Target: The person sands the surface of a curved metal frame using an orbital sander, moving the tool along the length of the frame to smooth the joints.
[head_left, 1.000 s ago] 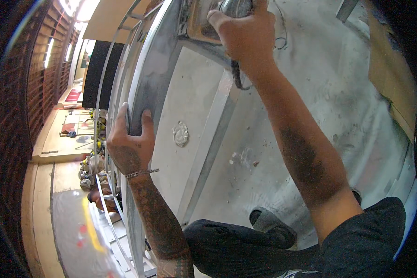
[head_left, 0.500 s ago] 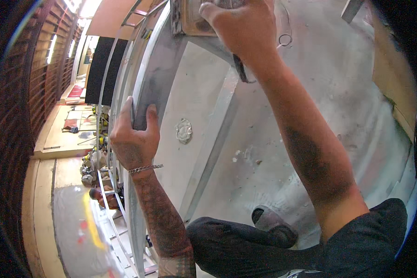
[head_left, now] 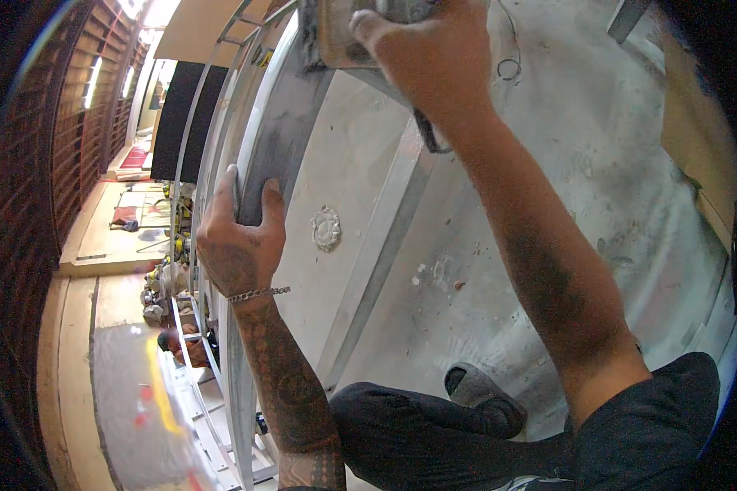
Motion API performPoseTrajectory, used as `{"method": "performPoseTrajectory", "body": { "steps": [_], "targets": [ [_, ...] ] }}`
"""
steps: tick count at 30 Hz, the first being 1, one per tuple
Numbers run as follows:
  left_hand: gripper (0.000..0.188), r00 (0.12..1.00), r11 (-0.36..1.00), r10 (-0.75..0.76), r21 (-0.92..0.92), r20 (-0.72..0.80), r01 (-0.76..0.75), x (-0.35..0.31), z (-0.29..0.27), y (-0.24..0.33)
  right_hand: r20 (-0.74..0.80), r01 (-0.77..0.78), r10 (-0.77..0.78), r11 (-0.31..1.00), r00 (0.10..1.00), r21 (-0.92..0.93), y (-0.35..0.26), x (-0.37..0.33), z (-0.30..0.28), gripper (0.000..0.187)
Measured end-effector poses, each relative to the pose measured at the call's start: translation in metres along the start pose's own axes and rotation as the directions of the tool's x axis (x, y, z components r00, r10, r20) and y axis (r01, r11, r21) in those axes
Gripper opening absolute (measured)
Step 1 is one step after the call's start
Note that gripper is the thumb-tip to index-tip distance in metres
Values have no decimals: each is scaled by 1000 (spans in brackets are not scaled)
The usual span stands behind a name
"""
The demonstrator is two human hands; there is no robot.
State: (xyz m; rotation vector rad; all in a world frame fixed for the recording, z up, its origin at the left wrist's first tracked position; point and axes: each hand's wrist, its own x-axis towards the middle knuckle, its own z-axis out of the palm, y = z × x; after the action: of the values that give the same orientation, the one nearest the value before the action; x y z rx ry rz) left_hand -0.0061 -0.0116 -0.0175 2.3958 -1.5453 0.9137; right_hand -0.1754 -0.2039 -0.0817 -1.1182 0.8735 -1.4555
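My right hand is wrapped over a sander with a flat rectangular base, at the top of the view. Its upper part is cut off by the frame edge, and a dark cord or strap hangs below the wrist. The base rests on a long grey rail with a smooth dusty surface. Lower down, my left hand grips that same rail, thumb on one side and finger on the other; the remaining fingers are hidden. A chain bracelet circles the left wrist.
Right of the rail lies a pale panel with a round whitish blob and a grey crossbar. A dusty sheet spreads beyond, under my sandalled foot. Metal ladder-like frames and a person are at left.
The sander and my right hand have shifted very slightly in the view. My left hand keeps its grip on the rail.
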Motion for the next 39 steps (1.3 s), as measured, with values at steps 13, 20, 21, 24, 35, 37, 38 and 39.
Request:
{"method": "performPoseTrajectory", "body": {
  "steps": [13, 20, 21, 24, 35, 37, 38, 39],
  "targets": [
    [70, 966, 986, -162, 2, 200, 165, 62, 12, 53, -244, 72, -110, 984, 963, -160, 11, 17, 13, 72],
    [82, 904, 908, -390, 238, 177, 345, 97, 38, 83, -184, 36, -60, 991, 981, -128, 4, 47, 1, 72],
    [82, 905, 908, -387, 244, 174, 342, 98, 37, 83, -182, 29, -53, 991, 982, -133, 5, 51, 0, 72],
    [77, 898, 921, -378, 187, 225, 341, 97, 34, 79, -199, 22, -54, 987, 979, -162, 11, 53, -1, 72],
    [55, 948, 975, -185, -73, 257, 210, 91, 28, 60, -144, 15, -25, 997, 989, -70, 27, 11, 7, 70],
    [55, 942, 980, -164, -63, 293, 190, 93, 25, 61, -164, 31, -43, 996, 985, -78, 19, 11, 4, 70],
    [54, 933, 985, -139, -52, 331, 165, 94, 24, 62, -135, 19, -29, 997, 990, -73, 16, 14, 0, 70],
    [54, 935, 985, -140, -50, 326, 165, 95, 23, 60, -106, 8, -15, 998, 994, -64, 10, 14, -2, 70]
  ]
}}
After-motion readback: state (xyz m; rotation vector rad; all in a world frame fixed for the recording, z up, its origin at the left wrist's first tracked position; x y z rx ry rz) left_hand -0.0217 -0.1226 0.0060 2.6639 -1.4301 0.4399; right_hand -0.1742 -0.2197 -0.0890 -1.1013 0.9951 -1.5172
